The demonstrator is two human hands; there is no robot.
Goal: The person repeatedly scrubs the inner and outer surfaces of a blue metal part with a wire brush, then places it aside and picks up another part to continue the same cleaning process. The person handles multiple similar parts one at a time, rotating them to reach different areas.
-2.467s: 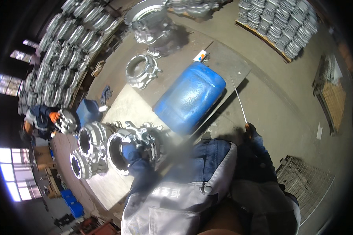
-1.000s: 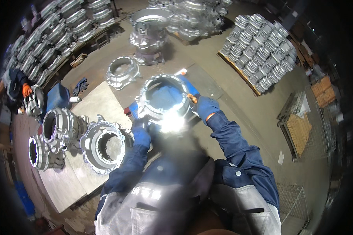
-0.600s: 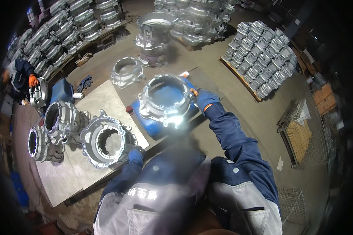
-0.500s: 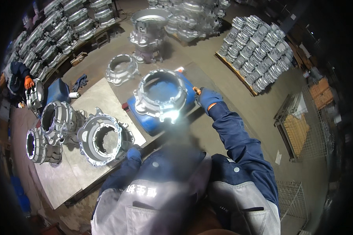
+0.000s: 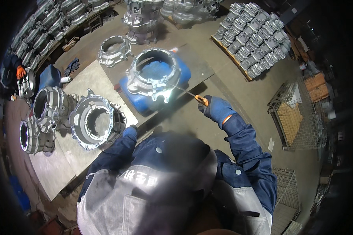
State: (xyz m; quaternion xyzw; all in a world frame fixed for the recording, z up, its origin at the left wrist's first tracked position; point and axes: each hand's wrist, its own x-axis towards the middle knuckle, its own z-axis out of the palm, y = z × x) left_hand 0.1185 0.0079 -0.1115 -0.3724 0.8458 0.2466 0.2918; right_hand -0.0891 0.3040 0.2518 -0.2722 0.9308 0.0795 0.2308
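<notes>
A ring-shaped silver metal casting (image 5: 138, 76) lies on a blue plastic container (image 5: 143, 105) at the table's far right. My gloved right hand (image 5: 219, 109) is closed around the orange handle of a long thin-shafted tool (image 5: 189, 93); whether it is a file or a screwdriver I cannot tell. The shaft points left, and its tip lies at or close to the casting's near right rim, by a bright patch of light. My gloved left hand (image 5: 130, 132) is at the table's near edge, beside a wide round housing (image 5: 79, 120). Its fingers are mostly hidden.
More housings (image 5: 38, 139) stand at the table's left, and another ring casting (image 5: 114, 51) lies farther back. Stacked castings (image 5: 255, 39) sit on a pallet at the far right; wire cages (image 5: 302, 117) stand nearer. Another person's orange-gloved hand (image 5: 21, 72) rests on a casting at far left.
My right hand has moved right and nearer to me, and the tool's shaft now shows. The whole scene has shifted up and left in view. My left hand stays by the table edge.
</notes>
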